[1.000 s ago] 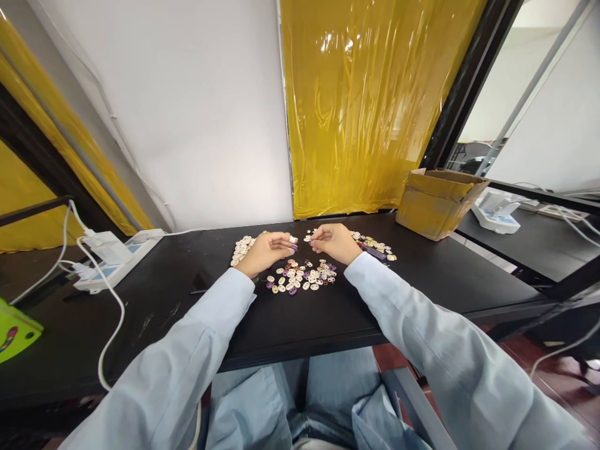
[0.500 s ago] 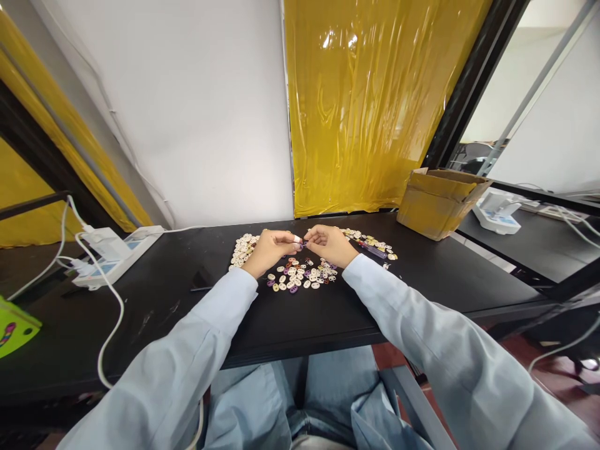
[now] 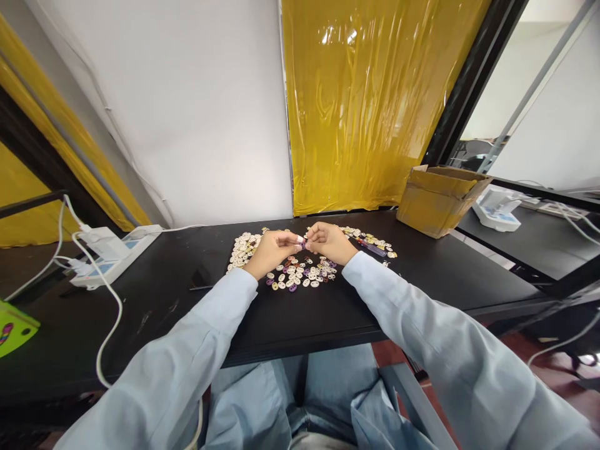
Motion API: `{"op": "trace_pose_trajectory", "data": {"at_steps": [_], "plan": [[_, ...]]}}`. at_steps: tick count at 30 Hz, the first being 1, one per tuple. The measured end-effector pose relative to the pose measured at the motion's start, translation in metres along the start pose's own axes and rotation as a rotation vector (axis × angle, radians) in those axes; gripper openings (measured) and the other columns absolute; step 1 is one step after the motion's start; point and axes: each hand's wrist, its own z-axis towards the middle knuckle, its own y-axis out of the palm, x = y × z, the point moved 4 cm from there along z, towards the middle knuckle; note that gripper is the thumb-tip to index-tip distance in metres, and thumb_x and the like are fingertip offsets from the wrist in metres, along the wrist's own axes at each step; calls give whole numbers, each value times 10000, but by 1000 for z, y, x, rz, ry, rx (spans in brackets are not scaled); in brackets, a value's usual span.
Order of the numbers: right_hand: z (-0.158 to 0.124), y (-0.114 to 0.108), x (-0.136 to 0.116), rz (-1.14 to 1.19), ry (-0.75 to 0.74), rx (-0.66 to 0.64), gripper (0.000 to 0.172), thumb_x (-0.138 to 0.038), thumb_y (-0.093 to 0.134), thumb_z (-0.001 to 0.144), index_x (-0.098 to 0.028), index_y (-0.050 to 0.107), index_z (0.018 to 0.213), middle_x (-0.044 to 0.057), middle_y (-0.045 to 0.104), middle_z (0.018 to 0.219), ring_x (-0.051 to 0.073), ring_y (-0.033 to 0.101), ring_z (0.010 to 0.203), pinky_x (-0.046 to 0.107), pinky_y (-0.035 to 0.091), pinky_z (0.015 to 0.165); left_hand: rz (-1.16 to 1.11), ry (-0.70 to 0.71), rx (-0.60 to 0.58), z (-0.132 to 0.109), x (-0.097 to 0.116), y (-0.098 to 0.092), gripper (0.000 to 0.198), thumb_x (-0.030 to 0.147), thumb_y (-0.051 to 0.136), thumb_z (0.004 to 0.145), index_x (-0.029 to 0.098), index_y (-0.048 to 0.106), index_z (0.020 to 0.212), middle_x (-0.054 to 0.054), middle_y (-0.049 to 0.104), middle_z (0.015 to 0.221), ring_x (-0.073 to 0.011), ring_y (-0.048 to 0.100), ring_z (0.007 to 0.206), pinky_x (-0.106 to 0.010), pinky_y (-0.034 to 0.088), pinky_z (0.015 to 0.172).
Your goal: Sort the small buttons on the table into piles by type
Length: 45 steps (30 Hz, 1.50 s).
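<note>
My left hand (image 3: 276, 250) and my right hand (image 3: 332, 242) meet above the black table, both closed in a pinch. Between their fingertips is a small purple two-holed button (image 3: 303, 245), mostly covered by the fingers. A white wrap shows on a left fingertip. Below the hands lies a loose spread of oval two-holed buttons (image 3: 293, 275), mostly cream with some purple and brown. More cream buttons (image 3: 241, 251) are heaped beside my left hand. Past my right hand, a slim purple-handled tool (image 3: 374, 248) rests by another group of buttons (image 3: 389, 247).
A worn cardboard box (image 3: 440, 200) stands at the back right. On the left are a white power strip (image 3: 119, 259) with trailing cables and a bright green object (image 3: 16, 331). A thin dark item (image 3: 200, 286) lies left of my forearm. Yellow plastic sheeting (image 3: 360, 112) hangs behind the table.
The view has shifted very slightly. Both hands stay together over the buttons, with a small shift of the fingers around the purple button.
</note>
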Motion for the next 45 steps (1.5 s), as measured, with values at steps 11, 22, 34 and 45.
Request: {"op": "trace_pose_trajectory", "data": {"at_steps": [11,22,34,45], "plan": [[1,1,1,-44,-12,-12,265,-252,722,643,-165,536,809,-12,609,668,117,597,599,276,512,606,79,-30,37,1,5,-6,152,243,665,693,133,698,793,-48,703,775,-164,647,708,-285,510,684],[-3,-3,3,-453,-19,-171,65,-187,668,686,-139,644,724,13,624,642,108,557,569,230,454,557,814,21,-70,-3,10,-32,156,179,598,671,174,719,770,-33,677,721,-173,608,681,-274,436,655],[-4,-20,4,-389,79,-395,168,-267,724,643,-141,702,753,14,663,624,124,600,591,222,458,566,613,-43,-481,-13,13,-18,237,313,703,655,165,724,838,-23,663,696,-138,577,625,-232,416,589],[-5,-38,6,-452,254,-392,135,-128,736,549,-161,703,675,19,697,638,154,638,615,229,467,558,481,-68,-475,-13,14,-19,207,337,760,604,183,689,722,7,612,586,-138,565,552,-228,393,522]]}}
